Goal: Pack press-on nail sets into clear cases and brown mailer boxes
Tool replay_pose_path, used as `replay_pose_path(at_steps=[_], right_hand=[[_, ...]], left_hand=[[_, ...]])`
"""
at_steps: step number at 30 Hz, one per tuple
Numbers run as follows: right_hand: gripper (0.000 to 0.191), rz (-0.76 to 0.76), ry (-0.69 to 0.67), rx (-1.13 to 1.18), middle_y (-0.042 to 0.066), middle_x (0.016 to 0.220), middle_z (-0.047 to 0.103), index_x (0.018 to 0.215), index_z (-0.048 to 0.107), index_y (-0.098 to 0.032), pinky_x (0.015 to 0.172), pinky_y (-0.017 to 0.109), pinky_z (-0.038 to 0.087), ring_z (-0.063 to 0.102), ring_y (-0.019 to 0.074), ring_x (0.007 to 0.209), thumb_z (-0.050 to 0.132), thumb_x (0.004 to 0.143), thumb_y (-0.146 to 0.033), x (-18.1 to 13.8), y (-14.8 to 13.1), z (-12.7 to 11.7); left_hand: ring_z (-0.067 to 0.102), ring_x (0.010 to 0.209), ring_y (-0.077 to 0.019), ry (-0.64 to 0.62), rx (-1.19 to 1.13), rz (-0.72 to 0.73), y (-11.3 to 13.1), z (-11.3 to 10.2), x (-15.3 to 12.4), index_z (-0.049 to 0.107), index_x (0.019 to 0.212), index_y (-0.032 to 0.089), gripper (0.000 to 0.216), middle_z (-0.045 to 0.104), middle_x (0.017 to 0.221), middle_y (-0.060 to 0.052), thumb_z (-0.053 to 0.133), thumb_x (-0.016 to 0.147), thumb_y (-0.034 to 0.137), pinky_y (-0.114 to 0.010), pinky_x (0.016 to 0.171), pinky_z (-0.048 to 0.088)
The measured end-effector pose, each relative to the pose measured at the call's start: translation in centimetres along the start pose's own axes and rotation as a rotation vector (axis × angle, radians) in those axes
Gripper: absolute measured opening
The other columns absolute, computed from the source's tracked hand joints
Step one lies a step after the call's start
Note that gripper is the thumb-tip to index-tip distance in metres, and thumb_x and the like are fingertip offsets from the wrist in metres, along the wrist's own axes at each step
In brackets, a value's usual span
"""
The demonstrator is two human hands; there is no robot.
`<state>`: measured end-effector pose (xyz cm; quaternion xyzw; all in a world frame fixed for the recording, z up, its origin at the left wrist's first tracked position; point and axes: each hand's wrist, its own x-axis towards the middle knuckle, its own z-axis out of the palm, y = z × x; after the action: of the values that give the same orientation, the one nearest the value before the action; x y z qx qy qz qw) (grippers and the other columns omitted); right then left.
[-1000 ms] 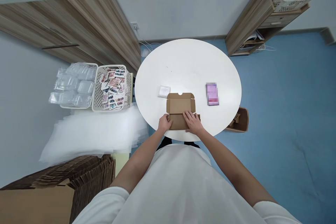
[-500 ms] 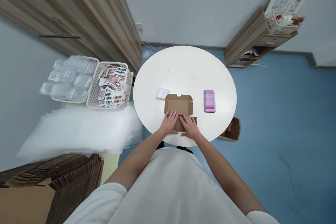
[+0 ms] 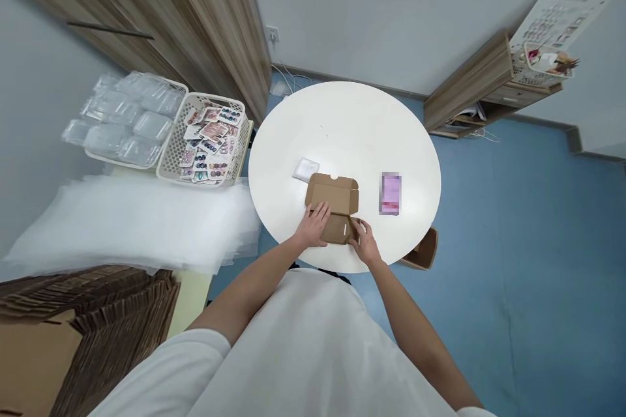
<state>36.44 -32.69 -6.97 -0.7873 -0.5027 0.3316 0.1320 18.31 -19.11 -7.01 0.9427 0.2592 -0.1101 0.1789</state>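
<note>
A brown cardboard box, partly folded, lies on the white round table with its lid panel spread flat away from me. My left hand rests on the box's left side, fingers stretched out over the crease between lid and base. At the right end of the base, my right hand has thumb and fingers around the side flap, which stands partly raised. A small white slot shows beside that flap. A folded clear plastic packet lies just beyond the box's left corner. To the right is a pinkish-purple rectangular item, its surface blurred.
Left of the round table stand a basket of clear plastic cases and a basket of bead-like sets on cards. Translucent sheets and stacked flat cardboard lie nearer. An open carton sits on the floor at right.
My right hand has moved right, off the base's middle to its right end, and the side flap there has lifted. My left hand stays on the box. The view has shifted slightly.
</note>
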Motion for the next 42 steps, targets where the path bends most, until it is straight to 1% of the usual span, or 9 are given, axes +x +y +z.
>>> replay_pose_path(at_steps=[3,6,9,14,18,22,27,33,42], right_hand=[[0.050,-0.057,0.020,0.051,0.007,0.130,0.031,0.123,0.042,-0.029,0.088,0.038,0.044,0.047,0.0209,0.110,0.045,0.075,-0.016,0.4,-0.8,0.5],[0.052,-0.075,0.080,0.141,0.009,0.123,0.039,0.124,0.040,-0.026,0.085,0.040,0.045,0.050,0.0204,0.102,0.047,0.074,-0.016,0.4,-1.2,0.9],[0.065,0.072,0.183,0.243,0.014,0.120,0.043,0.129,0.031,-0.017,0.074,0.037,0.049,0.053,0.0198,0.088,0.053,0.069,-0.022,0.7,-1.3,1.1],[0.056,0.340,0.124,0.362,0.006,0.101,0.058,0.116,0.046,-0.016,0.061,0.029,0.048,0.054,0.0137,0.066,0.057,0.062,-0.027,1.4,-1.4,0.6],[0.052,0.362,0.069,0.540,0.006,0.099,0.062,0.116,0.050,-0.017,0.064,0.028,0.049,0.057,0.0149,0.075,0.054,0.065,-0.027,1.4,-2.3,-0.2],[0.050,0.298,0.003,0.640,0.008,0.113,0.058,0.117,0.049,-0.019,0.073,0.031,0.050,0.058,0.0182,0.092,0.054,0.070,-0.036,1.0,-3.2,-0.6],[0.048,0.309,0.002,0.615,0.009,0.115,0.057,0.122,0.043,-0.019,0.071,0.031,0.051,0.061,0.0167,0.089,0.049,0.077,-0.034,1.2,-3.2,0.1],[0.031,0.414,0.041,0.435,0.004,0.090,0.066,0.097,0.058,-0.018,0.071,0.029,0.050,0.063,0.0156,0.077,0.058,0.068,-0.030,3.1,-2.5,0.2],[0.017,0.449,0.111,0.227,0.001,0.077,0.066,0.080,0.059,-0.018,0.067,0.026,0.045,0.060,0.0149,0.073,0.057,0.068,-0.031,5.3,-2.7,-1.2]], left_hand=[[-0.002,0.133,-0.0321,0.000,-0.012,-0.011,0.1,0.2,0.0,0.009,0.139,0.009,0.111,0.007,0.146,-0.016,0.063,0.054,0.056,-0.051,0.105,-0.003],[-0.003,0.133,-0.0318,-0.007,-0.028,-0.014,0.1,0.2,0.0,0.009,0.139,0.009,0.111,0.006,0.146,-0.016,0.062,0.054,0.056,-0.052,0.104,-0.002],[-0.004,0.133,-0.0315,-0.006,-0.034,-0.010,0.1,0.2,0.0,0.009,0.139,0.009,0.110,0.005,0.146,-0.016,0.062,0.055,0.056,-0.051,0.104,-0.003],[-0.006,0.133,-0.0309,-0.006,-0.027,-0.014,0.1,0.2,0.0,0.008,0.139,0.008,0.111,0.006,0.146,-0.016,0.062,0.055,0.056,-0.051,0.105,-0.003],[-0.005,0.133,-0.0306,-0.001,-0.035,-0.010,0.0,0.3,0.0,0.008,0.139,0.010,0.110,0.007,0.146,-0.016,0.062,0.055,0.057,-0.051,0.105,-0.001],[-0.003,0.133,-0.0308,0.006,-0.057,-0.018,0.0,0.3,0.1,0.009,0.139,0.011,0.110,0.007,0.146,-0.016,0.063,0.054,0.056,-0.051,0.105,0.000],[-0.003,0.133,-0.0317,0.005,-0.071,-0.017,0.0,0.1,0.1,0.009,0.139,0.011,0.110,0.007,0.146,-0.015,0.063,0.055,0.057,-0.051,0.105,-0.001],[-0.003,0.134,-0.0303,-0.019,-0.086,-0.003,-0.6,-0.1,1.3,0.006,0.139,0.008,0.114,0.004,0.146,-0.016,0.063,0.054,0.058,-0.048,0.106,-0.001],[-0.004,0.133,-0.0298,-0.047,-0.108,0.036,-1.7,-0.9,4.2,0.008,0.138,0.009,0.116,0.003,0.146,-0.015,0.066,0.051,0.058,-0.046,0.107,0.002]])
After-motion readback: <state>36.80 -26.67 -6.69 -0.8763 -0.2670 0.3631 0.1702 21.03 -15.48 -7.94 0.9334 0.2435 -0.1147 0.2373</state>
